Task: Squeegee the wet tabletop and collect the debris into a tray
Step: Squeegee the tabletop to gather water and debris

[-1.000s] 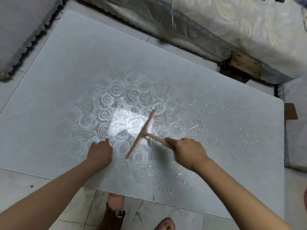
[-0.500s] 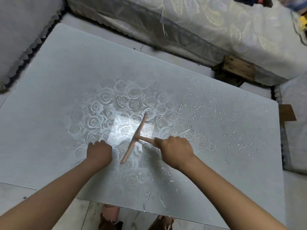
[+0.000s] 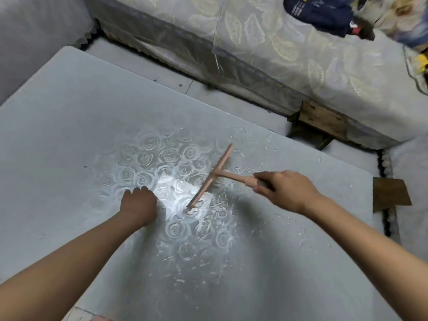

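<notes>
A grey tabletop (image 3: pixel 69 126) with an embossed rose pattern fills most of the head view. Water streaks and droplets (image 3: pixel 250 144) lie across its right half. My right hand (image 3: pixel 286 189) grips the handle of a pink squeegee (image 3: pixel 214 174), whose blade slants across the middle of the table with its near end on the surface. My left hand (image 3: pixel 139 203) rests on the tabletop left of the blade, fingers curled under, holding nothing that shows. No tray is in view.
A bed with a pale leaf-patterned cover (image 3: pixel 301 54) runs along the far side, dark clothes (image 3: pixel 322 10) lying on it. Wooden supports (image 3: pixel 322 118) stick out under the bed. A brown wooden piece (image 3: pixel 389 193) sits at the table's right edge.
The squeegee and my right hand have shifted right and further away across the table. My left hand stays planted at the same spot. The camera has tilted up, showing more of the bed.
</notes>
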